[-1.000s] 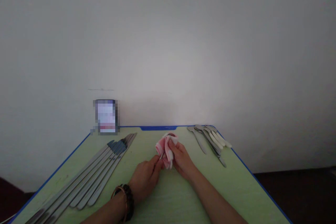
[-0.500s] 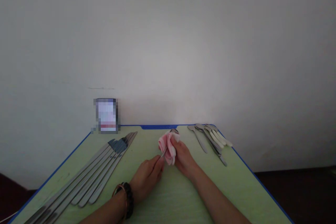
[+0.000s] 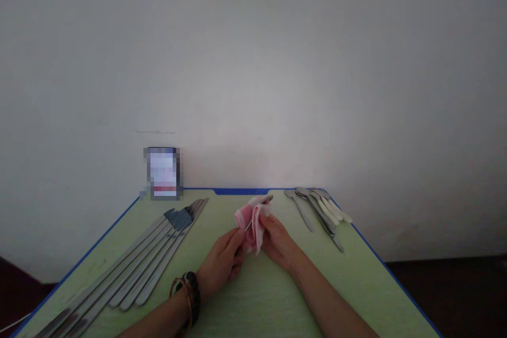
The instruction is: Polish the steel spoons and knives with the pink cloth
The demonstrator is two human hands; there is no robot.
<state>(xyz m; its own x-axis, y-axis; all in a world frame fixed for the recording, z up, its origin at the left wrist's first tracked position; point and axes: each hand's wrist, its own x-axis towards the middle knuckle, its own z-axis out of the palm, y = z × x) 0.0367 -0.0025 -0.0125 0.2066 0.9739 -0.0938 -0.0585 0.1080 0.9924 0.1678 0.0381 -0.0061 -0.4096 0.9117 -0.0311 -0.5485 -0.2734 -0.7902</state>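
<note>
My left hand (image 3: 225,256) is closed around the thin handle of a metal spoon (image 3: 268,199), whose tip sticks out past a folded cloth. The cloth (image 3: 253,223) is pink and white and wraps the middle of the spoon. Pinched against the spoon, it lies in my right hand (image 3: 279,240), which is closed on it. Both hands are above the middle of the green table (image 3: 253,296), close together. Part of the spoon is hidden by the cloth.
At left lie several long, flat metal utensils (image 3: 146,259) side by side. A single metal spoon (image 3: 300,210), a stack of metal spoons (image 3: 322,216) and several white-handled utensils (image 3: 330,208) are at right. A blurred phone-like screen (image 3: 163,173) stands by the wall (image 3: 253,63).
The cloth has shifted and opened slightly around the spoon, and more of the spoon's far end shows. My left hand has moved a little up and left. The view has shifted slightly.
</note>
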